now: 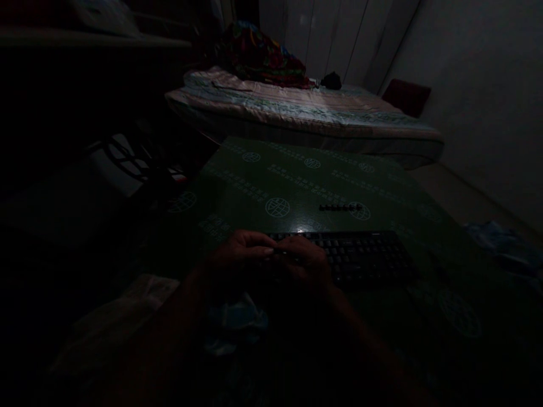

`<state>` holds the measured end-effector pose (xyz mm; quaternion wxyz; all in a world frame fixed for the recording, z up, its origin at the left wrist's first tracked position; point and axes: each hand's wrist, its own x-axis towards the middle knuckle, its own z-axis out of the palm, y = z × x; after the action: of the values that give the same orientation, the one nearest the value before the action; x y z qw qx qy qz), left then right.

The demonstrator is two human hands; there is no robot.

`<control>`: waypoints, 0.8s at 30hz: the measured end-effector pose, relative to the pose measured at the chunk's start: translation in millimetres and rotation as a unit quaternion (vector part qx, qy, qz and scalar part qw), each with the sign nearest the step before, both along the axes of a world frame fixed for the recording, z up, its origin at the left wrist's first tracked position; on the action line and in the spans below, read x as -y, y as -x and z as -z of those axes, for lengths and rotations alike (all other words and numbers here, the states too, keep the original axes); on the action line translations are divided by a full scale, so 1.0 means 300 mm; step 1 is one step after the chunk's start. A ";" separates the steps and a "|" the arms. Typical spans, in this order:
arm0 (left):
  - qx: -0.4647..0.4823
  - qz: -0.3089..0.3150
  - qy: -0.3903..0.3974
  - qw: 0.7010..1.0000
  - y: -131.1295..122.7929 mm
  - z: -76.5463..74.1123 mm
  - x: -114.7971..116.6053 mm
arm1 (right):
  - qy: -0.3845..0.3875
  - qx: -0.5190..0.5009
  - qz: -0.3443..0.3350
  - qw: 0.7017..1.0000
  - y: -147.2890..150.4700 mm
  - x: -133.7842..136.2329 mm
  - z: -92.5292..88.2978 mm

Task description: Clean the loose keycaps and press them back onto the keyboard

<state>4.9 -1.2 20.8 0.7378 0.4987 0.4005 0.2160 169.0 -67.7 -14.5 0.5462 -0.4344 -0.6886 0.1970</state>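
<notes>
A black keyboard point(365, 254) lies on the green table. Over its left part, my left hand point(240, 249) and my right hand point(306, 259) meet at the fingertips. The fingers of both are bent and pinched together. Whatever is between them is too small and dark to make out. Beyond the keyboard, several small dark pieces, perhaps keycaps, form a row point(340, 207). A crumpled blue and white cloth point(237, 316) shows below my left hand.
The room is very dim. The green board tabletop point(292, 181) bears white globe prints. Behind it stands a bed point(305, 113) with a bundled patterned blanket point(267, 59). A pale cloth point(148, 288) is at the lower left, and another bluish cloth point(500, 240) lies at the right.
</notes>
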 end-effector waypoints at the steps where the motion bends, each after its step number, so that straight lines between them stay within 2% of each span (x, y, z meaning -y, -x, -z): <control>1: 0.006 0.005 0.004 1.000 0.002 0.004 -0.001 | -0.001 -0.004 0.002 1.000 0.001 0.000 0.002; 5: 0.016 0.017 0.016 1.000 0.005 0.013 -0.003 | -0.002 -0.017 0.002 1.000 0.005 0.002 0.008; 11: 0.014 0.005 0.021 1.000 0.002 -0.001 -0.002 | -0.012 -0.025 -0.004 1.000 0.014 0.006 0.005; 19: 0.033 -0.002 0.015 0.999 0.010 0.015 -0.001 | 0.003 -0.037 -0.012 0.999 0.021 0.012 -0.003; 24: 0.040 -0.009 0.008 0.999 0.004 0.007 0.010 | -0.002 -0.030 -0.011 0.999 0.016 0.012 0.002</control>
<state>3.7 -4.0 18.8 0.7551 0.4803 0.3767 0.2392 164.1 -71.2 -15.1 0.5652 -0.4196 -0.6772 0.2144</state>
